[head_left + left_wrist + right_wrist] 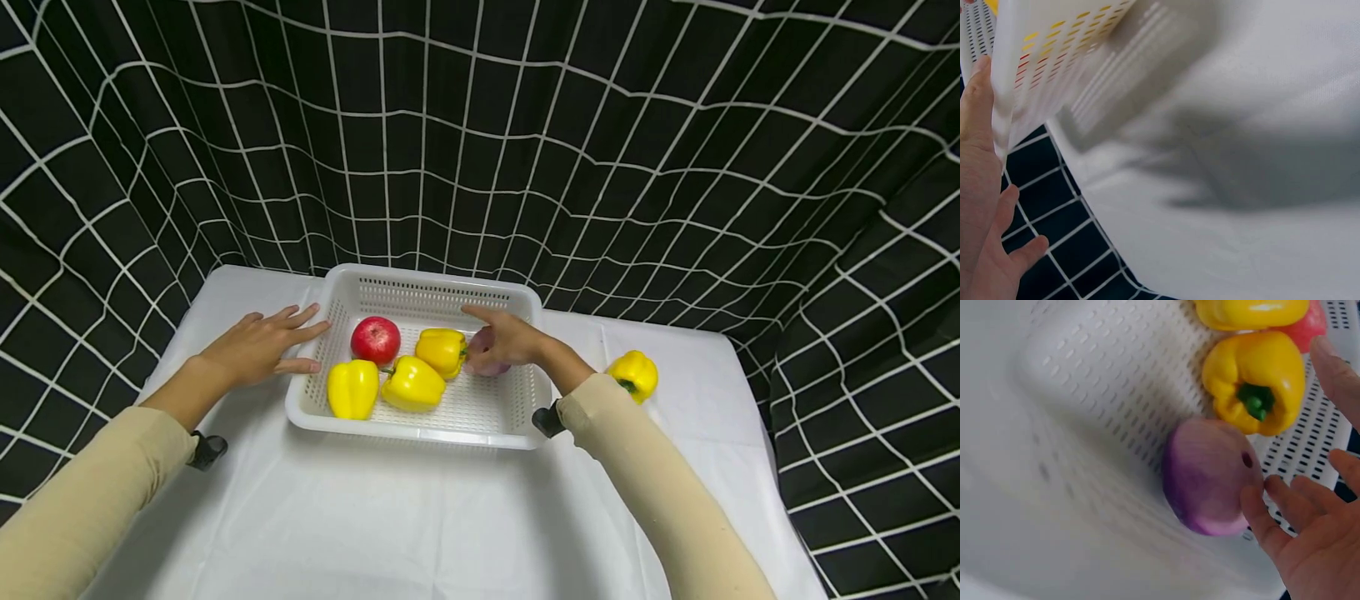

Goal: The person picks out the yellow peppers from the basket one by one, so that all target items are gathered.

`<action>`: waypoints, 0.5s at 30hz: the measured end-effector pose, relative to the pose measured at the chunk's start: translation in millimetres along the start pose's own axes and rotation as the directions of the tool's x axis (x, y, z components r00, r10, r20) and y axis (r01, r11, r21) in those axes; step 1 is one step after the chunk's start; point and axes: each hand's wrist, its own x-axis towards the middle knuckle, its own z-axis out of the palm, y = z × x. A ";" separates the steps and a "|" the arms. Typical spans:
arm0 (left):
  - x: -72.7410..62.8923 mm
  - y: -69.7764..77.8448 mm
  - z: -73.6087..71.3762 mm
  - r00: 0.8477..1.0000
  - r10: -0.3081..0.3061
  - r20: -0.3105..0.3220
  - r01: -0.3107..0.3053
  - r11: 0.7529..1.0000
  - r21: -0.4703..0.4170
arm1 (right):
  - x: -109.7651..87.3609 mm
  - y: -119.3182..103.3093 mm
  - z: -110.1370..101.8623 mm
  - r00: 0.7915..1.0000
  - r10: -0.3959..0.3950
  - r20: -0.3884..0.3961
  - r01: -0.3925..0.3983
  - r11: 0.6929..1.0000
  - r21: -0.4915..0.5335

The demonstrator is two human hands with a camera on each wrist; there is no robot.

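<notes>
A white perforated plastic basket holds a red apple-like fruit, three yellow bell peppers and a round purple turnip-like vegetable. My left hand is at the basket's left rim, fingers spread and thumb apart, with nothing gripped. Inside the right end of the basket, my right hand reaches over the purple vegetable. In the right wrist view its fingertips are right at the vegetable's side, fingers loosely extended and not wrapped round it. Part of the vegetable is hidden by this hand in the head view.
Another yellow bell pepper lies on the white-covered table, right of the basket beyond my right forearm. Black curtains with a white grid surround the table at the back and sides.
</notes>
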 end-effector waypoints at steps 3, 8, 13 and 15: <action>0.2 0.1 0.3 1.000 -0.001 0.003 0.001 1.000 -0.001 | 4.6 -0.1 3.4 1.000 0.017 -0.013 -0.017 0.999 -0.027; 0.5 0.8 0.5 1.000 -0.015 0.009 0.015 1.000 -0.008 | 13.4 -3.3 9.0 0.998 0.056 -0.014 -0.057 0.996 -0.072; 0.5 1.5 0.3 0.999 -0.025 0.021 0.025 1.000 -0.006 | 19.7 -7.9 13.7 0.997 0.073 -0.003 -0.073 0.993 -0.089; 0.8 1.5 0.5 0.999 -0.025 0.022 0.025 1.000 -0.002 | 21.2 -8.6 14.6 0.997 0.083 -0.004 -0.083 0.993 -0.079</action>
